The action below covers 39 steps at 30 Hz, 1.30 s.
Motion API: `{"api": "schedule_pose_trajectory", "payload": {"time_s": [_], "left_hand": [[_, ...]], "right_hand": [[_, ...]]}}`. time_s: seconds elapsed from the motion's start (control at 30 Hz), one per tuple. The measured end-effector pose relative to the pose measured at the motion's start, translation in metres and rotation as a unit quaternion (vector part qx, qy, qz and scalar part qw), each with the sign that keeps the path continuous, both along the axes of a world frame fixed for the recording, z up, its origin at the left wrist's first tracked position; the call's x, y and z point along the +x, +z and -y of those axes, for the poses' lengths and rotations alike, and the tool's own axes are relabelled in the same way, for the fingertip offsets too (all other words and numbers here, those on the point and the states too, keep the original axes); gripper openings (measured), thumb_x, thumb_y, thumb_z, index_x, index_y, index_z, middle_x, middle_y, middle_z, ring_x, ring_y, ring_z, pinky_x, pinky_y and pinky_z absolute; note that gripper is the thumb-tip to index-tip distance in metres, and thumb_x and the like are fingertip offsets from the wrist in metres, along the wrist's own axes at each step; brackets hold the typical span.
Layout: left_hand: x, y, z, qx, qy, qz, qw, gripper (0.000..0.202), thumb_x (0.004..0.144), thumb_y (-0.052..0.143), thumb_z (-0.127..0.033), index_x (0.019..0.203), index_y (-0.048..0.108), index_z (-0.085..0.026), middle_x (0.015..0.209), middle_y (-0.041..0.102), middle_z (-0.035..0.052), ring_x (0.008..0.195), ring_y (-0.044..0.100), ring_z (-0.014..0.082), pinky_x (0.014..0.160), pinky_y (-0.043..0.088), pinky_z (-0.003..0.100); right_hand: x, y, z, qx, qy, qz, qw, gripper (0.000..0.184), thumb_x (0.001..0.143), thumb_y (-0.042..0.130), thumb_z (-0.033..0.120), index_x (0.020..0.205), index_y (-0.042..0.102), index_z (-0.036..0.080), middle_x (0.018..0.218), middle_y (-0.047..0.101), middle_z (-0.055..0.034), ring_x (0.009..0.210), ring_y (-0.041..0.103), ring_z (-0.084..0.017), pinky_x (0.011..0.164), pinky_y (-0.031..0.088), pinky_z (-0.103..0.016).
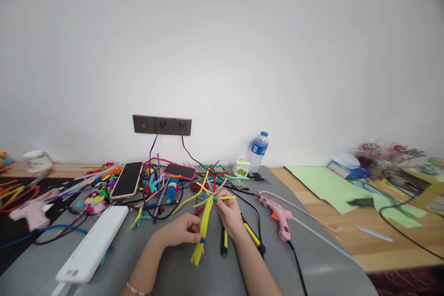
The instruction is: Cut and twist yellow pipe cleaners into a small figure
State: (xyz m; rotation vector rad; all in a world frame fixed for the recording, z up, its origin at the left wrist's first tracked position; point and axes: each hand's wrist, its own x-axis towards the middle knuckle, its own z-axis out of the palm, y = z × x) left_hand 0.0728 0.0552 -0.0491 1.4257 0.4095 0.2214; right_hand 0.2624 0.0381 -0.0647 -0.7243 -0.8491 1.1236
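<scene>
A bundle of yellow pipe cleaners (205, 223) hangs upright between my hands over the grey mat (180, 270). My left hand (183, 231) pinches its lower part between thumb and fingers. Higher up, my right hand (227, 212) grips the top of the bundle, where several yellow ends fan outward. Under my right forearm lie black-and-yellow tools (255, 236), partly covered, so their kind is hidden. A pink glue gun (279, 219) rests to the right of my right hand.
Tangled coloured pipe cleaners, a cream-edged phone (127, 180) and a red-edged phone (179, 171) lie towards the wall. A white power bank or strip (93, 245) is at left. A water bottle (258, 152) stands behind. Green paper (322, 185) covers wood at right.
</scene>
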Motion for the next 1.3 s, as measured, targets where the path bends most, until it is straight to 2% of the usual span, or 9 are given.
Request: {"api": "schedule_pose_trajectory", "payload": {"time_s": [0.27,0.53,0.73,0.9,1.1,1.2,1.3], "left_hand": [[-0.001,0.001,-0.001,0.008,-0.017,-0.01,1.0,0.032,0.072,0.073,-0.042,0.083,0.067,-0.013,0.07,0.072,0.0049,0.06,0.066,0.0174,0.063,0.049,0.025],[-0.001,0.001,0.0,0.007,0.001,-0.02,1.0,0.036,0.069,0.075,-0.046,0.082,0.067,-0.013,0.072,0.073,0.0053,0.062,0.067,0.0187,0.066,0.05,0.027],[-0.001,0.002,0.001,0.008,0.0,-0.027,1.0,0.037,0.069,0.075,-0.047,0.081,0.067,-0.013,0.071,0.072,0.0053,0.064,0.067,0.0191,0.064,0.049,0.026],[0.0,0.001,0.002,-0.001,0.005,-0.021,1.0,0.035,0.069,0.075,-0.044,0.08,0.067,-0.012,0.07,0.073,0.0058,0.06,0.066,0.0183,0.064,0.049,0.027],[0.001,-0.001,0.001,0.0,0.007,-0.01,1.0,0.035,0.069,0.075,-0.044,0.081,0.067,-0.012,0.072,0.073,0.0064,0.061,0.066,0.0181,0.065,0.05,0.027],[0.002,-0.004,-0.001,0.001,0.057,0.001,0.998,0.038,0.07,0.074,-0.046,0.086,0.065,-0.012,0.073,0.072,0.0064,0.065,0.067,0.0192,0.066,0.051,0.029],[0.001,-0.006,-0.004,0.034,0.182,0.011,0.983,0.037,0.072,0.07,-0.048,0.081,0.062,-0.013,0.068,0.071,0.0051,0.062,0.065,0.0168,0.061,0.048,0.025]], "right_hand": [[0.0,-0.007,-0.002,0.016,-0.053,0.031,0.998,0.019,0.064,0.081,0.027,0.066,0.063,0.02,0.079,0.066,-0.0011,0.072,0.058,-0.015,0.068,0.044,-0.027],[0.001,-0.009,-0.003,0.006,-0.044,0.013,0.999,0.025,0.065,0.081,0.03,0.075,0.058,0.023,0.071,0.066,0.0005,0.068,0.061,-0.017,0.066,0.047,-0.029],[0.003,-0.016,-0.004,0.033,-0.098,0.09,0.991,0.027,0.071,0.076,0.028,0.066,0.05,0.021,0.078,0.068,-0.0017,0.074,0.062,-0.018,0.067,0.045,-0.028],[0.0,-0.01,0.001,0.054,-0.132,0.155,0.978,0.025,0.071,0.074,0.025,0.062,0.05,0.022,0.075,0.066,-0.0018,0.075,0.062,-0.019,0.07,0.045,-0.03],[-0.002,-0.007,0.002,0.037,-0.135,0.16,0.977,0.026,0.067,0.075,0.025,0.064,0.049,0.022,0.07,0.062,0.0012,0.067,0.056,-0.016,0.06,0.041,-0.026],[0.001,-0.011,-0.003,0.017,-0.116,0.095,0.989,0.026,0.068,0.076,0.03,0.072,0.051,0.023,0.068,0.063,0.0022,0.062,0.057,-0.015,0.058,0.042,-0.025],[0.004,-0.012,-0.007,0.014,-0.116,0.017,0.993,0.03,0.066,0.079,0.032,0.084,0.056,0.025,0.072,0.067,0.0021,0.065,0.059,-0.016,0.064,0.045,-0.027]]}}
